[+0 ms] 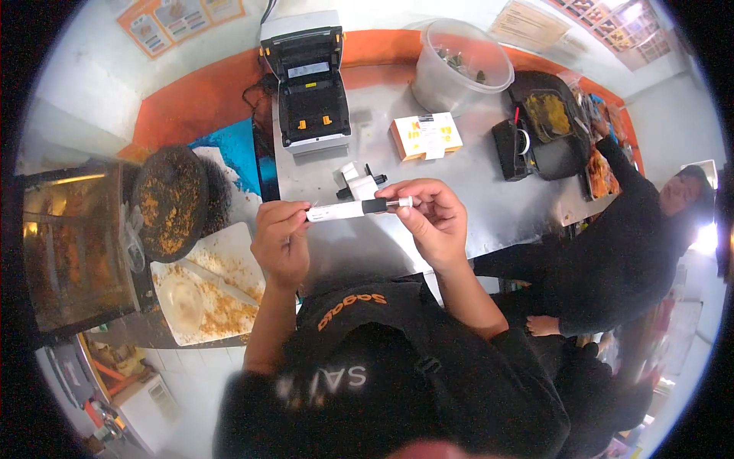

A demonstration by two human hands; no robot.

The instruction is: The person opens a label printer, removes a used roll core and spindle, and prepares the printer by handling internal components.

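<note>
Both hands are raised over the metal counter, with a slim white roll-like cylinder [336, 211] held level between them. It has a black collar, then a short thin shaft ending in a white knob. My left hand [281, 237] pinches the plain white end. The fingers of my right hand [430, 218] close round the knob end. Just beyond the cylinder, a white piece with black ends [359, 182] lies on the counter. Behind it stands a label printer [306, 92], its lid raised and its inside showing orange latches.
A white-and-yellow box [427, 136] and a clear tub [462, 73] stand right of the printer. Farther right are a black bin [510, 149] and a dark tray with yellow food [549, 115]. At left is a crumb-covered board [206, 287]. Another person [612, 237] stands at right, reaching over the counter.
</note>
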